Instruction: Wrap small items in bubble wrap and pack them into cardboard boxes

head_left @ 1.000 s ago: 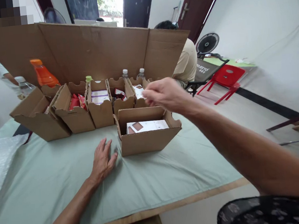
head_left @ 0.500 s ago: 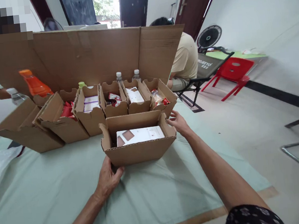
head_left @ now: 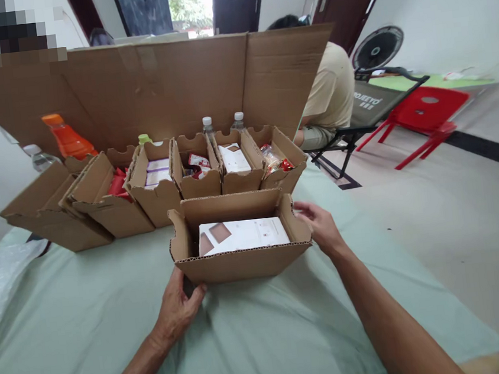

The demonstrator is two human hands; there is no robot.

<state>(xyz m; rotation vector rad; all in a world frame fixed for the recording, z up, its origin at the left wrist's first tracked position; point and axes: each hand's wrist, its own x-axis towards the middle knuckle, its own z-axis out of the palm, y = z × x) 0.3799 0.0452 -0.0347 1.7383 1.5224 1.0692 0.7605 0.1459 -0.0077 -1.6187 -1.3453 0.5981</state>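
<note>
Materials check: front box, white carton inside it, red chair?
Front box: matte brown corrugated cardboard; ridged cut edge along the rim.
White carton: probably paperboard, smooth and printed; can't tell if coated.
Red chair: likely moulded plastic, smooth; uniform colour, rounded slot in the back.

The open-topped brown cardboard box (head_left: pixel 245 266) sits upright, one long side facing the near edge, just in front of a row of similar boxes (head_left: pixel 158 203). Its end walls have curved cut-outs, and its front rim shows raw corrugation. Inside, a white carton (head_left: pixel 244 235) lies lengthwise below the rim (brown squares printed toward its left end).
</note>
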